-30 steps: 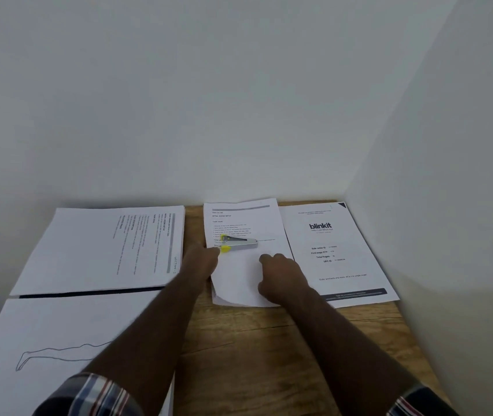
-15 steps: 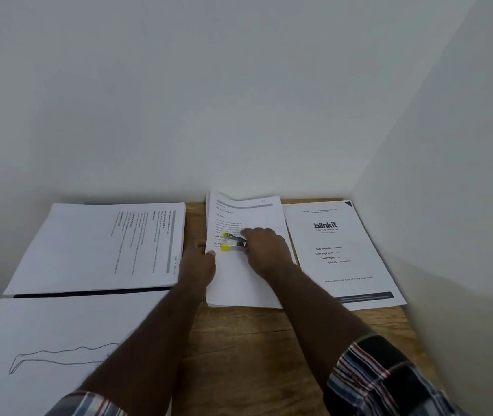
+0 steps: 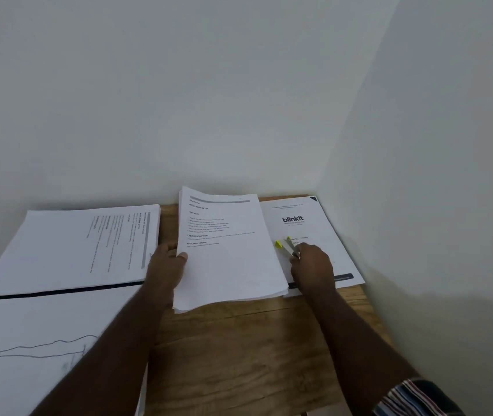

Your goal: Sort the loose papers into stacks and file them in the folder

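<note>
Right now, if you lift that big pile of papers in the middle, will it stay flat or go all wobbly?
Probably wobbly. The middle paper stack is loose sheets; its near edges already fan unevenly, so they would likely sag and slide apart. It looks thick, so fairly heavy for paper. The left hand grips only its left edge, so the far side may droop.

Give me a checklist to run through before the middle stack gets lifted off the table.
1. Stapler off the middle stack: ok, the right hand holds it over the blinkit sheet.
2. Left hand grips the stack's left edge: ok.
3. Stack squared up: not ok, the near sheets fan out.
4. Stack clear of the blinkit sheet: not ok, its right edge overlaps it.
5. Right hand free to help: not ok, it holds the stapler.
6. Folder ready to take the stack: cannot tell.
</note>
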